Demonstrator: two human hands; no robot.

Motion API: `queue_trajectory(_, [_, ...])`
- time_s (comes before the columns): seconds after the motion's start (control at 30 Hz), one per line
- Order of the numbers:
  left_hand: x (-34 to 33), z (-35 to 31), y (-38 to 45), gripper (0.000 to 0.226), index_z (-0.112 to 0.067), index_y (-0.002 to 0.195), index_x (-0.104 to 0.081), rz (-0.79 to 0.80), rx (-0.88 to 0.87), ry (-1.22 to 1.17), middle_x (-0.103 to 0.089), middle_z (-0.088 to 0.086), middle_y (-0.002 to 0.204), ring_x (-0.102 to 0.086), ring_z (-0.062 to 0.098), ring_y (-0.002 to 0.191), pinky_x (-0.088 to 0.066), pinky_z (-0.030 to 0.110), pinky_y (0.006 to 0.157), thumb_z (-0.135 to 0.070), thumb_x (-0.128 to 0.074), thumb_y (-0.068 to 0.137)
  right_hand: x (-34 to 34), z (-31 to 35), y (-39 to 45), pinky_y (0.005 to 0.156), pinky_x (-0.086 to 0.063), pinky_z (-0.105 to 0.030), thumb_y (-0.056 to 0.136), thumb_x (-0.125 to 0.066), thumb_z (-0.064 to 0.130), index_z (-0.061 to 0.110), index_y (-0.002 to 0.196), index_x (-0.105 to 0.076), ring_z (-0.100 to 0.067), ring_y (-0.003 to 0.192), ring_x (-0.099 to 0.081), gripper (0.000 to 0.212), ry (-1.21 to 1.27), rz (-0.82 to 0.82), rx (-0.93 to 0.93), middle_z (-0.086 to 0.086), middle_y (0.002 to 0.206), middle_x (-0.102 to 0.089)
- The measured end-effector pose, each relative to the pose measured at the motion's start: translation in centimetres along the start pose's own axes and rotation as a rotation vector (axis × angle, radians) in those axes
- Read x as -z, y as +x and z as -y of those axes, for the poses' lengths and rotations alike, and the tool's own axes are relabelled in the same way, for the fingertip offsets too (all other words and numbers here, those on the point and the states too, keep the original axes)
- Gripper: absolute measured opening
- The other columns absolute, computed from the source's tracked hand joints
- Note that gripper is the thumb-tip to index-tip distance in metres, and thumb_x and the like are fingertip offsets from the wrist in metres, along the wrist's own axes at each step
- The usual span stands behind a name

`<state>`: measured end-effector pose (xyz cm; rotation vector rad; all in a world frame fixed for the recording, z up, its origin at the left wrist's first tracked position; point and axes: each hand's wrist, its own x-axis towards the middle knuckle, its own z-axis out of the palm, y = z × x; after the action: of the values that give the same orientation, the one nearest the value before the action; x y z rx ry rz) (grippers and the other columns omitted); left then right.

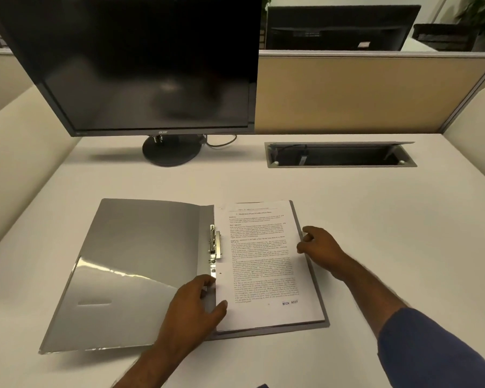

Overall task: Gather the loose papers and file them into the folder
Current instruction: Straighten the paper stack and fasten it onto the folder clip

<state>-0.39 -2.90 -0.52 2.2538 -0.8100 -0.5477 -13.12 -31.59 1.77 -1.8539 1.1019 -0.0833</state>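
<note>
A grey folder [129, 264] lies open on the white desk, its left cover spread flat. A stack of printed papers [263, 261] rests on the folder's right half, beside the metal clip [215, 242] on the spine. My left hand [193, 306] presses on the lower left corner of the stack near the spine, fingers bent, thumb on the page. My right hand [319, 247] touches the stack's right edge about midway up, its fingers curled against the paper edge.
A black monitor [140, 65] on a round stand [171, 149] stands at the back left. A recessed cable tray [339, 155] with its lid raised sits at the back right. Beige partitions [361, 93] wall the desk at the back and sides.
</note>
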Motion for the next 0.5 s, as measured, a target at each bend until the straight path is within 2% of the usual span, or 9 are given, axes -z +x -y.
queue_trajectory(0.07, [0.06, 0.17, 0.14, 0.048, -0.028, 0.12, -0.055, 0.008, 0.003, 0.001, -0.061, -0.015, 0.11, -0.06, 0.008, 0.095, -0.05, 0.024, 0.089, -0.039, -0.075, 0.078, -0.13, 0.57, 0.31, 0.049, -0.032, -0.017, 0.072, -0.063, -0.001, 0.018, 0.057, -0.04, -0.011, 0.054, -0.038, 0.033, -0.014, 0.011, 0.01, 0.013, 0.053, -0.044])
queue_trajectory(0.13, [0.08, 0.4, 0.1, 0.042, -0.032, 0.117, -0.056, 0.014, -0.006, -0.009, -0.062, -0.018, 0.107, -0.06, 0.005, 0.092, -0.048, 0.018, 0.085, -0.036, -0.074, 0.079, -0.15, 0.87, 0.47, 0.044, -0.028, -0.013, 0.072, -0.061, -0.002, 0.023, 0.053, -0.039, -0.007, 0.048, -0.035, 0.039, -0.036, 0.014, 0.018, 0.014, 0.048, -0.041])
queue_trajectory(0.23, [0.06, 0.6, 0.03, 0.036, -0.04, 0.11, -0.054, 0.022, -0.011, -0.014, -0.059, -0.025, 0.101, -0.058, -0.002, 0.087, -0.039, 0.009, 0.08, -0.033, -0.073, 0.08, -0.14, 0.99, 0.4, 0.052, -0.031, -0.019, 0.074, -0.059, -0.002, 0.026, 0.059, -0.041, -0.009, 0.053, -0.037, 0.036, -0.051, 0.035, 0.019, 0.009, 0.057, -0.042])
queue_trajectory(0.3, [0.0, 0.62, 0.05, 0.036, -0.041, 0.11, -0.055, 0.021, -0.008, -0.014, -0.057, -0.029, 0.097, -0.057, -0.005, 0.085, -0.038, 0.007, 0.078, -0.032, -0.073, 0.08, -0.01, 0.89, 0.3, 0.056, -0.033, -0.02, 0.074, -0.059, -0.003, 0.028, 0.066, -0.044, -0.009, 0.056, -0.04, 0.036, -0.029, 0.057, 0.021, 0.008, 0.061, -0.043])
queue_trajectory(0.4, [-0.04, 0.61, 0.09, 0.036, -0.04, 0.11, -0.056, 0.015, -0.01, -0.012, -0.056, -0.029, 0.096, -0.059, 0.002, 0.087, -0.042, 0.014, 0.082, -0.03, -0.073, 0.08, 0.31, 0.62, 0.22, 0.059, -0.036, -0.024, 0.074, -0.059, -0.004, 0.011, 0.08, -0.059, -0.013, 0.064, -0.043, 0.016, 0.029, 0.073, 0.007, 0.004, 0.067, -0.049])
queue_trajectory(0.43, [-0.01, 0.59, 0.06, 0.036, -0.041, 0.109, -0.054, 0.016, -0.012, -0.013, -0.056, -0.03, 0.096, -0.06, 0.003, 0.088, -0.043, 0.014, 0.083, -0.03, -0.073, 0.08, 0.41, 0.58, 0.18, 0.059, -0.036, -0.024, 0.074, -0.058, -0.003, 0.007, 0.082, -0.059, -0.014, 0.065, -0.044, 0.013, 0.05, 0.074, -0.004, 0.005, 0.068, -0.051])
queue_trajectory(0.5, [0.06, 0.57, -0.01, 0.037, -0.044, 0.107, -0.052, 0.016, -0.016, -0.014, -0.053, -0.036, 0.094, -0.059, -0.001, 0.087, -0.04, 0.008, 0.079, -0.029, -0.073, 0.08, 0.38, 0.58, 0.04, 0.06, -0.037, -0.023, 0.076, -0.059, -0.001, 0.012, 0.08, -0.059, -0.014, 0.064, -0.046, 0.014, 0.076, 0.053, -0.005, 0.007, 0.066, -0.055])
